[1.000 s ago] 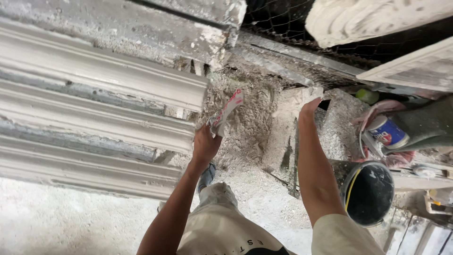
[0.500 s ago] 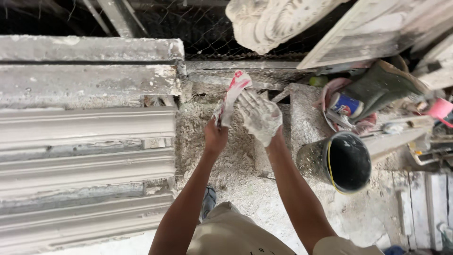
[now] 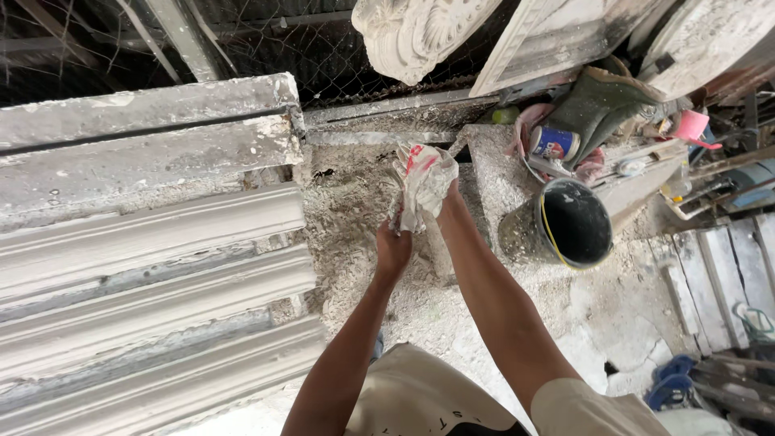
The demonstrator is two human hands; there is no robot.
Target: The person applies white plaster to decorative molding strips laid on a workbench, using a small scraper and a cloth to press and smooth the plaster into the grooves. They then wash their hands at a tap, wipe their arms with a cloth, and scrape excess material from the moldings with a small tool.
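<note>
A white fabric glove [image 3: 421, 179] with a red mark covers my right hand [image 3: 449, 203], of which only the wrist shows below the cuff. My left hand [image 3: 393, 246] is just below it, pinching the glove's lower edge. Both arms reach forward over a patch of grey plaster rubble [image 3: 355, 210]. The glove hides my right fingers, so their pose is unclear.
Long grey plaster cornice mouldings [image 3: 145, 242] lie stacked on the left. A black bucket [image 3: 577, 222] stands to the right, with a green boot [image 3: 601, 101] and a blue and white can [image 3: 553, 144] behind it. An ornate plaster piece [image 3: 420, 28] and wire mesh [image 3: 242, 40] are at the top.
One second ago my left hand held the glove alone and my right hand was bare. My right hand then went into the glove, and both hands have drawn closer together.
</note>
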